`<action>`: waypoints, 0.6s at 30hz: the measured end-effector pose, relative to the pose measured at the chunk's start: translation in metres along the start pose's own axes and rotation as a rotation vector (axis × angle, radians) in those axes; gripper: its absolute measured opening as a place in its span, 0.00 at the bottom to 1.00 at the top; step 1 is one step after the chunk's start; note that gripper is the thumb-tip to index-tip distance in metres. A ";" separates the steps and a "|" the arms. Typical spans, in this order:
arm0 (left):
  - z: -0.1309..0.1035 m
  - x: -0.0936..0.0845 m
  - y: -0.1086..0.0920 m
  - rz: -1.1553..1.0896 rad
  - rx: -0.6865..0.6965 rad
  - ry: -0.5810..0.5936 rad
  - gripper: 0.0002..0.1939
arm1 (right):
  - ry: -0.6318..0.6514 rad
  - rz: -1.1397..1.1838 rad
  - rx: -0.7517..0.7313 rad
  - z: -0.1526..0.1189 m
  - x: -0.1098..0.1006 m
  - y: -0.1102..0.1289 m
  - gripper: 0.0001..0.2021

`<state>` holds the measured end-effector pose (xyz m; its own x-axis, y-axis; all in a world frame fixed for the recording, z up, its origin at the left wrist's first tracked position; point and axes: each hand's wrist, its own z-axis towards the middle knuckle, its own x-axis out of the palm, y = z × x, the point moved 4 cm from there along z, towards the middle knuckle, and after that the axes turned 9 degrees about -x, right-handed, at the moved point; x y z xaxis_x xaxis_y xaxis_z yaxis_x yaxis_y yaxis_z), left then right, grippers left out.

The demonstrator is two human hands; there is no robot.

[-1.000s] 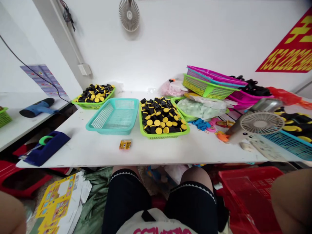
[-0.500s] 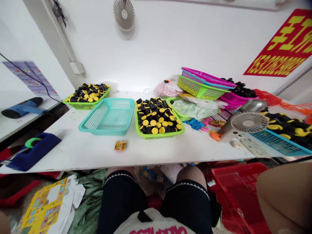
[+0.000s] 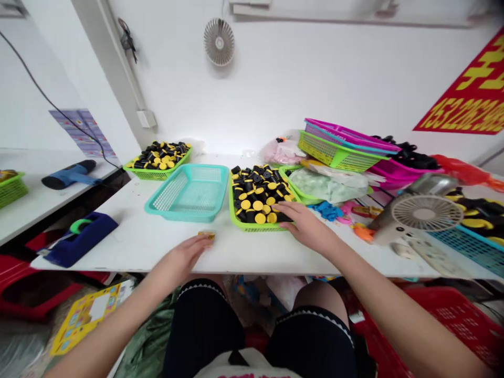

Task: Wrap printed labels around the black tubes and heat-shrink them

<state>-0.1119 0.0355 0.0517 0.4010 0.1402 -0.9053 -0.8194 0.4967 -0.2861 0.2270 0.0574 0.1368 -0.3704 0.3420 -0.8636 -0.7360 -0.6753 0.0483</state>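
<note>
My left hand [image 3: 191, 251] is low over the table, with its fingers together on a small shiny yellow packet [image 3: 206, 234]. The fingers cover the packet's near part, and its far edge shows beyond them. My right hand [image 3: 305, 223] reaches over the front right corner of a green basket [image 3: 258, 227]. Its fingers are stretched out and touch the heap of small black cylinders with yellow caps [image 3: 258, 194] inside. No piece is visibly held in that hand. Left of this basket stands an empty turquoise basket [image 3: 189, 189].
Another green basket of capped cylinders [image 3: 159, 157] is at the back left. A blue tape dispenser [image 3: 86, 239] sits at the left edge. Stacked baskets [image 3: 342, 149], plastic bags [image 3: 331, 184], a standing fan [image 3: 423, 214] and a blue basket [image 3: 464, 247] crowd the right side.
Both hands have come in over the table. The left has reached the yellow packet, the right the front corner of the green basket. The camera view has shifted a little.
</note>
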 end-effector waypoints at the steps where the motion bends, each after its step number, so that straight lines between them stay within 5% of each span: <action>1: 0.000 0.009 0.003 0.048 0.004 0.022 0.18 | 0.032 0.006 -0.001 -0.002 0.017 -0.005 0.18; 4: -0.001 0.036 0.012 0.209 0.023 0.086 0.23 | 0.017 0.003 0.026 -0.009 0.051 -0.019 0.18; 8: 0.002 0.050 0.017 0.297 0.071 0.152 0.26 | -0.065 0.054 0.052 -0.010 0.056 -0.021 0.14; 14: 0.001 0.036 0.020 0.162 -0.046 0.153 0.24 | -0.396 0.054 0.218 -0.031 0.026 0.010 0.15; 18: -0.009 0.015 0.019 -0.122 -0.179 0.068 0.25 | -0.612 0.352 0.412 -0.074 0.024 0.039 0.16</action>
<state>-0.1254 0.0392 0.0297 0.4782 0.0276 -0.8778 -0.8286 0.3454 -0.4405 0.2310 -0.0092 0.0807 -0.7751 0.5312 -0.3422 -0.6236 -0.5559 0.5496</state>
